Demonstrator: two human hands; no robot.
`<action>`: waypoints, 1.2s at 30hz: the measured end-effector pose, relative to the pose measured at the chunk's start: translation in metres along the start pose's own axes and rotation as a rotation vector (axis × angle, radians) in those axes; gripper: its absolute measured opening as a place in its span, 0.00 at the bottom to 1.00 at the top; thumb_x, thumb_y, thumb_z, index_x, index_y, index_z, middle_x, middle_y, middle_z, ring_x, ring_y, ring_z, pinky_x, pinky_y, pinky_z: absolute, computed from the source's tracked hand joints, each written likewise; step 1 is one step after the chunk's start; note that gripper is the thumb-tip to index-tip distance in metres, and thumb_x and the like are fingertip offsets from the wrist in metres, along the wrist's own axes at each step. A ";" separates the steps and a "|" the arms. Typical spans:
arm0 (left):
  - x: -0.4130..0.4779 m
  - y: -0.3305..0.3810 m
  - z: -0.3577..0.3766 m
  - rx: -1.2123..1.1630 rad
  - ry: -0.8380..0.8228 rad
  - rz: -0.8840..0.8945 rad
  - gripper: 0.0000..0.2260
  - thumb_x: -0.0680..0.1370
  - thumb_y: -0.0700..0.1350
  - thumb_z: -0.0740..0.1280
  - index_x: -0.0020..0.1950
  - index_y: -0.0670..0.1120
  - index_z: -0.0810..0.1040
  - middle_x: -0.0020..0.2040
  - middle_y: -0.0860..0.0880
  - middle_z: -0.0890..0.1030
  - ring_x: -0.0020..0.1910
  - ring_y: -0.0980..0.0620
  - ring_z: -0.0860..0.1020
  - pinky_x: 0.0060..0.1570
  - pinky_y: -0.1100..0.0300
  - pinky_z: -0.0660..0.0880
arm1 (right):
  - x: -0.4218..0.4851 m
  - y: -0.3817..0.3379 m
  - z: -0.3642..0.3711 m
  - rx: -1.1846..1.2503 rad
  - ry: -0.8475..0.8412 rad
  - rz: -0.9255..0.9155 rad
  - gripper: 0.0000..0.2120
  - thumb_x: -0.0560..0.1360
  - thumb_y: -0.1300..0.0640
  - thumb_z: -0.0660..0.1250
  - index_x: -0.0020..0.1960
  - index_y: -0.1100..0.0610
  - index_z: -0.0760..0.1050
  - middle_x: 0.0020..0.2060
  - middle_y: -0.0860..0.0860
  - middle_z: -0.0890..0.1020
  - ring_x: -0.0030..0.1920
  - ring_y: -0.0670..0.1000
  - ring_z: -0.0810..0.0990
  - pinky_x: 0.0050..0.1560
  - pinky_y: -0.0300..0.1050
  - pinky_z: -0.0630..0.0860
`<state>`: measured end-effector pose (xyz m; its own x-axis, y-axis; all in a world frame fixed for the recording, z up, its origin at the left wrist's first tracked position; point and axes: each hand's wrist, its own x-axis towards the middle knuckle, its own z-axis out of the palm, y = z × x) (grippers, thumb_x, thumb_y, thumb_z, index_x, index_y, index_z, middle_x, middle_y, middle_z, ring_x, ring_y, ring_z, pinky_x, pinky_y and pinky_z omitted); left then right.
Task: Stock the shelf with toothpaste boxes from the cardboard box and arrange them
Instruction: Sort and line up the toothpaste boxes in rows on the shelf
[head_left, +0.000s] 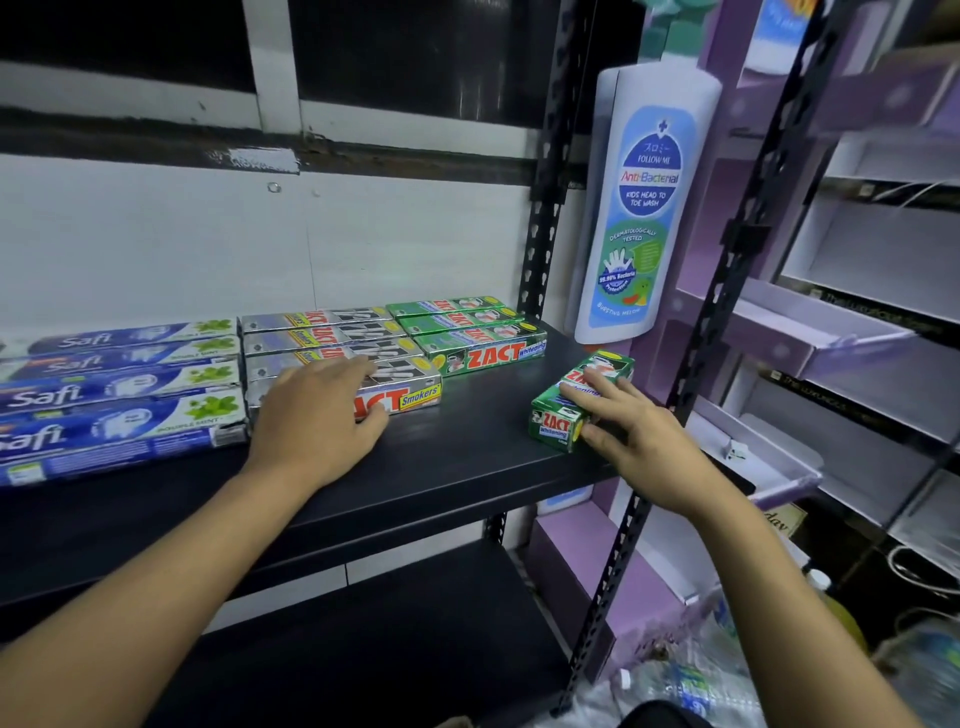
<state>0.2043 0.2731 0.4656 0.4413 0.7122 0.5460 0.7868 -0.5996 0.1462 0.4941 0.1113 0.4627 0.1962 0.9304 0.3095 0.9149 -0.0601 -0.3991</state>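
Green ZACT Whitening box is being pinched by the right hand; the flat left hand is pressing a ZACT Smokers box.

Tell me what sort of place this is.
Probably a small shop or its stockroom. Safi toothpaste boxes and Zact toothpaste boxes lie in neat rows on a black metal shelf, and a bottle-shaped Follow Me wash display stands beside purple cardboard display racks.
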 end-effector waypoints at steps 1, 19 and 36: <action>0.000 0.000 0.000 -0.001 0.000 -0.002 0.21 0.76 0.54 0.67 0.67 0.49 0.77 0.64 0.49 0.80 0.62 0.45 0.77 0.64 0.46 0.69 | 0.002 -0.002 0.003 -0.001 0.013 -0.007 0.24 0.82 0.54 0.62 0.73 0.37 0.63 0.78 0.44 0.57 0.79 0.56 0.51 0.76 0.49 0.51; -0.001 0.001 0.000 0.005 0.013 -0.009 0.20 0.77 0.54 0.65 0.68 0.50 0.76 0.63 0.50 0.80 0.61 0.48 0.77 0.65 0.49 0.68 | 0.070 -0.046 0.049 -0.138 0.031 -0.053 0.23 0.81 0.47 0.59 0.75 0.39 0.62 0.77 0.50 0.63 0.76 0.65 0.54 0.74 0.62 0.57; 0.001 -0.006 0.007 0.025 0.008 0.029 0.18 0.80 0.51 0.62 0.69 0.50 0.75 0.66 0.50 0.78 0.64 0.49 0.76 0.66 0.49 0.67 | 0.085 -0.053 0.062 -0.038 0.114 -0.057 0.26 0.80 0.46 0.62 0.77 0.42 0.61 0.78 0.50 0.59 0.78 0.62 0.50 0.76 0.57 0.54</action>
<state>0.2025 0.2800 0.4591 0.4608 0.6918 0.5560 0.7845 -0.6104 0.1093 0.4402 0.2160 0.4568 0.1801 0.8857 0.4278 0.9381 -0.0238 -0.3456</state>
